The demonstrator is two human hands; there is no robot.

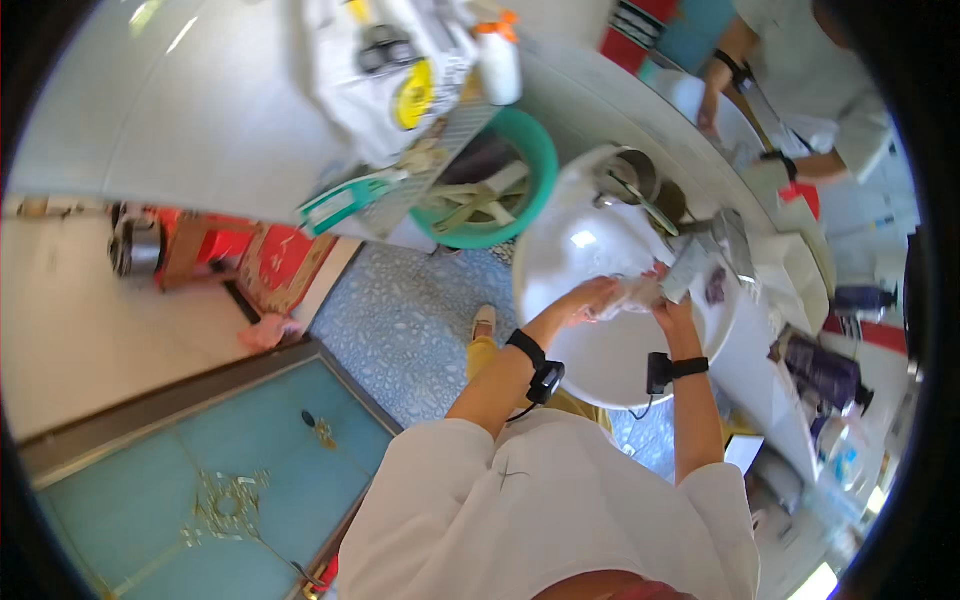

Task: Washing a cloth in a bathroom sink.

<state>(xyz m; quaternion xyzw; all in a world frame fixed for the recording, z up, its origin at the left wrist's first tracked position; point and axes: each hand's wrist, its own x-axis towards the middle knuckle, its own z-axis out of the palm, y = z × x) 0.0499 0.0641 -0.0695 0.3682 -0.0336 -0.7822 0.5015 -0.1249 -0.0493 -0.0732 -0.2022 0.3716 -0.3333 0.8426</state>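
Over the white washbasin (560, 235), my left hand (592, 298) is closed at one end of a whitish, translucent, wet-looking thing (636, 295). My right hand (676, 314) is at its other end, just below the metal tap (735, 245), fingers curled and partly hidden by the grey spout (684, 270). Blur keeps me from telling what the whitish thing is. A small dark purple piece (715, 286) lies against the basin's inner wall, right of my right hand. Beyond my hands, a metal pot (634, 168) sits at the basin's far rim with a long-handled utensil (645, 206) leaning across it.
A green tub (541, 160) with pale strips and something dark inside stands left of the basin. A green-and-white tool (350, 203) and white bag (350, 100) rest on the counter beside it. Purple bottles (820, 370) line the right side. A mirror reflects my arms.
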